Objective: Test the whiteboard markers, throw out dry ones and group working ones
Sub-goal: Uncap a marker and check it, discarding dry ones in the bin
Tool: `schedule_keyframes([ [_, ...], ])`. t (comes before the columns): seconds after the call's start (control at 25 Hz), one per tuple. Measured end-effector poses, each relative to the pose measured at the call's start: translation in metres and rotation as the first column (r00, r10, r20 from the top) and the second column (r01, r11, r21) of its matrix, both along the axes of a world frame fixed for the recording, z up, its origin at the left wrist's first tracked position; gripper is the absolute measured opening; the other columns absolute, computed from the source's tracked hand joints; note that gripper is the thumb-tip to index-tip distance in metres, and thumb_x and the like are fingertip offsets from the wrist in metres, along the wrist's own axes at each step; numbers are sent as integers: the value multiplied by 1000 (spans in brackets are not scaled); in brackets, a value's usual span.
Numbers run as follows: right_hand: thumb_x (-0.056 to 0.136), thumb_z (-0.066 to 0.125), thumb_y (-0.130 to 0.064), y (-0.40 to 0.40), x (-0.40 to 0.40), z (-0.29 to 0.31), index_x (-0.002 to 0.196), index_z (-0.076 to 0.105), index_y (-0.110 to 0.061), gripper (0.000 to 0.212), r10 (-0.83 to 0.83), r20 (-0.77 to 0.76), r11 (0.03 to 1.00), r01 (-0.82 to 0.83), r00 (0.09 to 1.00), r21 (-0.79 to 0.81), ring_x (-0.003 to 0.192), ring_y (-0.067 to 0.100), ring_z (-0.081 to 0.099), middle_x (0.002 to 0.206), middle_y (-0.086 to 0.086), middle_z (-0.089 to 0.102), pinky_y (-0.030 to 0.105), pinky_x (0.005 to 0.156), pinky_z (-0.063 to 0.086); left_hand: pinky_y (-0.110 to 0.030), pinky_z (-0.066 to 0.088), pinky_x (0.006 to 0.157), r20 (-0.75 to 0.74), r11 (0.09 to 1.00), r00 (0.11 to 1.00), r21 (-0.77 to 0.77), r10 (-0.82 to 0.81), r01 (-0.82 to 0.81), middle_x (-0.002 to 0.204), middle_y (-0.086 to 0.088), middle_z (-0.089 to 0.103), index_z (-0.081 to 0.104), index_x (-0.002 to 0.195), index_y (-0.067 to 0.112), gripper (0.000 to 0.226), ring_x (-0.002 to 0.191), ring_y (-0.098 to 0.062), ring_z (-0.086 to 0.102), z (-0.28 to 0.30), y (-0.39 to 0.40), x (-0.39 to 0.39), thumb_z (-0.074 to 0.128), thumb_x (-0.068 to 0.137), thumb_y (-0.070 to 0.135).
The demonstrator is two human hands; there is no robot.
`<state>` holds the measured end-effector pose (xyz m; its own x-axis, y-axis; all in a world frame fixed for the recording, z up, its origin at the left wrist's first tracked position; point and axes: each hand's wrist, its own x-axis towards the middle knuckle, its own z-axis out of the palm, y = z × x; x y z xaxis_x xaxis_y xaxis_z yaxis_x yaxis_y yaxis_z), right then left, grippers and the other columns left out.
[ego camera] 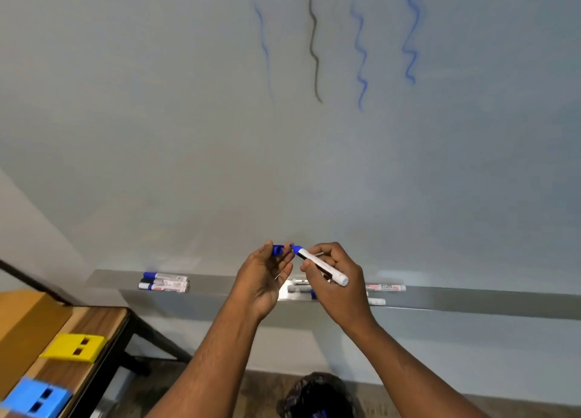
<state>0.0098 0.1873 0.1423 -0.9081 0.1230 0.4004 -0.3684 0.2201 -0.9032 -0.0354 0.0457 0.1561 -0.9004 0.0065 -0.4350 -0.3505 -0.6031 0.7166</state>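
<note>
Whiteboard [188, 119] behind; right hand [338, 279] pinches white blue-tipped marker [320, 265], tip aimed upper left, toward blue cap [277, 249] pinched in left hand [262, 279].

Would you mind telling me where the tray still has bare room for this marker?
The tray is bare right of the loose markers, and between the group of three and the left hand. Behind both hands it is crowded.

Three markers [163, 282] lay grouped at the left of the tray [471, 296] below the whiteboard [188, 103]; further markers [385, 287] lay right; a table [94, 320] stood left, a bin [317, 392] below.
</note>
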Motion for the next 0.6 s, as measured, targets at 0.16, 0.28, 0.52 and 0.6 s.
schedule_keyframes([
  [0.16,84,73,-12,-21,8,-7,92,63,-26,19,46,80,998,-43,996,-44,69,8,66,80,-12,69,17,57,49,-37,50,93,3,999,1000,49,10,-10,105,-18,72,52,102,12,17,94,-25,68,-11,-18,9,56,95,27],
  [0.28,85,73,-15,-39,10,-11,93,65,-26,16,78,130,997,-75,988,-31,68,10,65,79,-11,69,26,56,51,-38,55,82,13,998,1000,62,19,-20,106,-20,71,51,98,13,12,96,-29,68,-15,-30,18,56,95,24],
  [0.52,88,70,-19,-79,6,-18,95,66,-18,8,115,160,991,-125,980,53,69,6,61,80,-11,68,15,53,45,-41,52,93,29,995,997,65,73,-75,103,-23,71,50,99,10,13,91,-28,70,-24,-62,25,58,94,19],
  [0.6,90,67,-18,-93,2,-20,89,64,-16,4,110,186,992,-119,976,40,70,6,60,79,-8,66,17,55,45,-35,58,76,21,991,994,76,109,-111,96,-23,71,47,95,11,12,86,-26,71,-27,-74,27,58,93,16],
])
